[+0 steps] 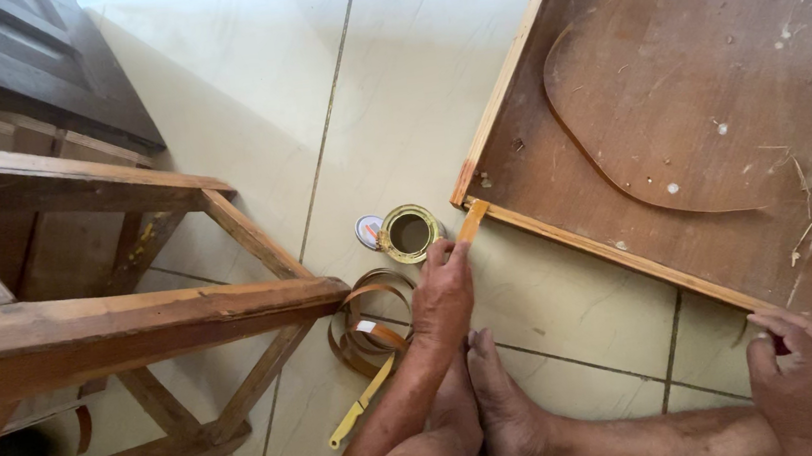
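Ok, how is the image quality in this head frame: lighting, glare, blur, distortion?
Head view: even, soft light, faint sheen on the floor tiles, sharp left hand and open tin; straight edges of the wooden frame bow from wide-angle distortion; right hand slightly soft near the corner.

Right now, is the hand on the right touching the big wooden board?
Touching. The head view shows the right hand with its fingers resting on the near corner edge of the wooden board.
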